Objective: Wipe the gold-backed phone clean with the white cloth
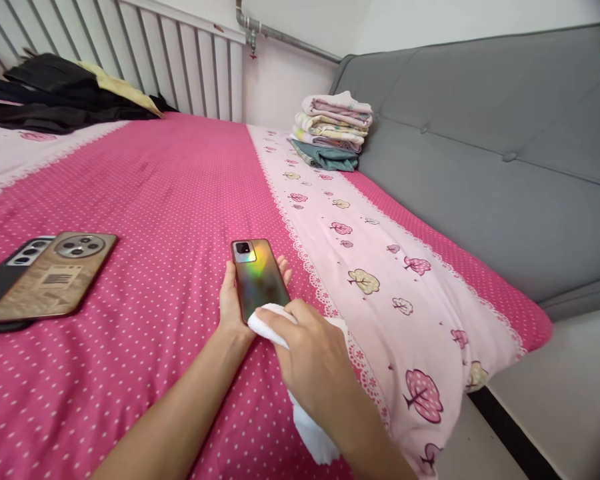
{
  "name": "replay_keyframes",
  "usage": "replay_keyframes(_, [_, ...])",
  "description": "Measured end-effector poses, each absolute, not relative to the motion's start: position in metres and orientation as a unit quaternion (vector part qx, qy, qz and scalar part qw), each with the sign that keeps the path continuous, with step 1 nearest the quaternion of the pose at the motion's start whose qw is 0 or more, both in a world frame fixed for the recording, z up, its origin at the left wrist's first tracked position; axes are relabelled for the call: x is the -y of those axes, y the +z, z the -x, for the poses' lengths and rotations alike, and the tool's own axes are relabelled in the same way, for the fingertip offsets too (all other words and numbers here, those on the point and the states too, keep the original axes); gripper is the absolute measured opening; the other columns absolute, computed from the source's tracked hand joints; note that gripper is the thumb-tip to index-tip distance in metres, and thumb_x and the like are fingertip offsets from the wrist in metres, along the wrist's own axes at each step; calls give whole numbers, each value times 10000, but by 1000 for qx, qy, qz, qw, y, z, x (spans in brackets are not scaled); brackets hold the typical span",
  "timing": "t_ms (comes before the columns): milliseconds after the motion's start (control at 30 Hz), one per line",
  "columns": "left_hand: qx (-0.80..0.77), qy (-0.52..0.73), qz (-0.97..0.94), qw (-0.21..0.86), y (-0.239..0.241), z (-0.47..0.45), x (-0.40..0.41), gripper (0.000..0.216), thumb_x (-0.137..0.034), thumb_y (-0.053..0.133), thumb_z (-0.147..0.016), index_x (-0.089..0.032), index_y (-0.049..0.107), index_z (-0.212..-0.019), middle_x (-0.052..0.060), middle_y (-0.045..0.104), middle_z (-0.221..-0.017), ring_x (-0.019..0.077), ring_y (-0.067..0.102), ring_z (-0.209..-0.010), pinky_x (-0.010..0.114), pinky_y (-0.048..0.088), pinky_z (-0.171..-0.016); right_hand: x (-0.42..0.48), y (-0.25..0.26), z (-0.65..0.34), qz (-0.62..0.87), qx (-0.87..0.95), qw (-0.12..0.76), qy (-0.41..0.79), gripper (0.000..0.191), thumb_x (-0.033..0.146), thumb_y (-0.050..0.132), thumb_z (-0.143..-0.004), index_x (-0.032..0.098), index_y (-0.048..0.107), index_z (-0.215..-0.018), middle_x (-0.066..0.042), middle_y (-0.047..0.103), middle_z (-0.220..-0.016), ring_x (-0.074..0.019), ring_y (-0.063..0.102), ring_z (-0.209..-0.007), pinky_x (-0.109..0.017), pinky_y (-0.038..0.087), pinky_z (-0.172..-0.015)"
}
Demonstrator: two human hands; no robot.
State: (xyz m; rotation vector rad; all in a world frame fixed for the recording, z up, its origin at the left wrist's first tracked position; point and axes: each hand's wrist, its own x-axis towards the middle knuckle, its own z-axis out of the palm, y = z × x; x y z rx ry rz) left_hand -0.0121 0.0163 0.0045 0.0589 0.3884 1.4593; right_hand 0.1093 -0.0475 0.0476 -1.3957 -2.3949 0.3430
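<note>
A phone (pixel 261 275) with a shiny, iridescent back lies back-up in my left hand (pixel 231 305), whose thumb and fingers wrap its sides. Its camera block is at the far end. My right hand (pixel 313 353) grips a white cloth (pixel 273 323) and presses it on the near end of the phone's back. Part of the cloth hangs down below the right hand toward the bed. To the left, a wood-patterned phone (pixel 55 280) with a round camera ring rests partly on top of a dark phone (pixel 23 257).
The pink dotted bedspread (pixel 190 173) spreads under everything. Folded clothes (pixel 333 130) are stacked by the grey headboard (pixel 470 133). Dark clothes (pixel 55 93) lie at the far left, near a white radiator (pixel 180 60). The bed's edge drops off at the lower right.
</note>
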Motion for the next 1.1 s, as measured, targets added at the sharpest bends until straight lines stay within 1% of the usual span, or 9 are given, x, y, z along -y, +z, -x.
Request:
replay_keyframes(233, [-176,640,-10,748,4,11,-14,672,-549,366,-852,-21,473,-1253,199,660,-985,278,653,-872,413,549,-751,54,37,-95,463,858,200,94,313,140,449,-889,303,573,-1125,-21,535,-863,-173,498,-788,-278,356,-629])
replay_keyframes(367, [-185,635,-4,750,3,13,-15,638,-546,366,-851,-36,507,-1208,178,668,-944,264,654,-817,394,550,-712,52,35,-93,451,864,210,74,343,134,459,-885,295,555,-1172,-28,540,-868,-174,495,-792,-274,361,-626])
replay_keyframes(467, [-181,626,-8,758,4,14,-14,635,-560,354,-846,-43,534,-1168,163,670,-918,252,651,-775,386,548,-693,52,36,-92,459,860,212,74,355,130,455,-885,308,560,-1173,-24,545,-872,-169,498,-794,-268,361,-624])
replay_keyframes(567, [-174,610,-21,773,5,14,-14,634,-561,336,-846,-43,553,-1139,159,669,-904,249,649,-749,382,545,-687,53,39,-93,479,848,209,85,366,135,461,-883,358,575,-1150,-8,544,-857,-159,505,-772,-264,355,-611])
replay_keyframes(700, [-171,622,-18,764,6,14,-14,653,-555,322,-852,-36,525,-1192,180,667,-947,262,649,-779,403,541,-713,51,43,-99,510,831,204,92,407,119,468,-868,387,578,-1154,-6,552,-853,-153,526,-767,-256,355,-611])
replay_keyframes(800, [-180,636,-15,750,8,13,-14,678,-548,302,-864,-31,460,-1273,196,662,-986,267,651,-804,416,540,-726,46,48,-108,536,818,190,88,466,74,472,-833,395,585,-1150,-5,558,-851,-149,541,-770,-247,354,-606])
replay_keyframes(900, [-179,648,-15,740,10,12,-14,679,-526,301,-879,-20,410,-1319,206,651,-1038,260,648,-871,414,535,-778,41,54,-117,561,803,181,89,484,52,480,-805,398,608,-1118,2,558,-844,-146,553,-772,-242,355,-608])
replay_keyframes(1000, [-155,644,-24,749,10,11,-13,661,-518,340,-876,-36,418,-1321,206,633,-1107,257,634,-954,417,517,-844,38,60,-125,567,794,183,117,467,57,482,-808,393,622,-1099,10,559,-845,-138,555,-760,-238,360,-617])
replay_keyframes(1100, [-130,637,-45,759,8,11,-13,662,-530,363,-867,-54,425,-1323,204,609,-1171,276,600,-1052,438,487,-901,38,64,-132,552,793,199,166,445,76,475,-833,391,616,-1115,16,571,-861,-134,559,-772,-238,378,-644])
